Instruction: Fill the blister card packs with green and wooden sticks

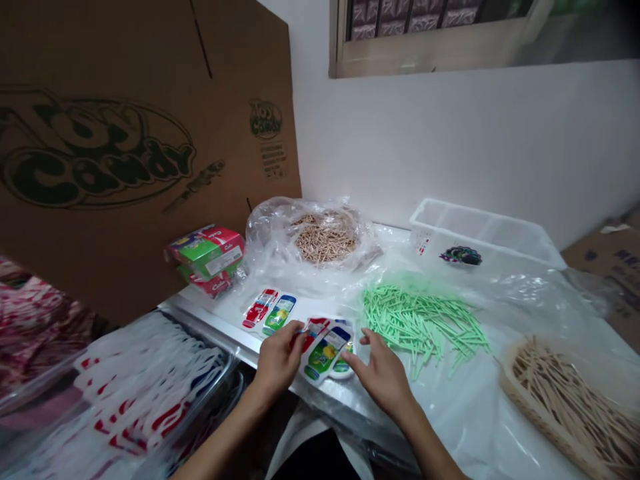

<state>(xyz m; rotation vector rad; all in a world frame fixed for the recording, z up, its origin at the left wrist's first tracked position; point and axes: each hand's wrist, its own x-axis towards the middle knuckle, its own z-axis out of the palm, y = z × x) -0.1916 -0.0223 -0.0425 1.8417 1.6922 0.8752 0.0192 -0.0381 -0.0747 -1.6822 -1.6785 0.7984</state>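
My left hand [281,355] pinches the left edge of a small stack of printed packets [323,350], red, blue and green on white, at the table's front edge. To the right of the stack, my right hand [379,370] has its thumb and fingers apart, the thumb tip close to the packets' right edge. Two more packets [270,311], one red and one blue-green, lie flat just behind my left hand. A pile of light green sticks [420,320] is spread behind my right hand.
Brown sticks [325,238] fill a clear bag at the back. Shrink-wrapped boxes [213,257] stand left, near a big carton [150,133]. A clear bin [485,233] is back right, a stick basket [575,407] front right. White-red packets [145,380] fill a lower-left container.
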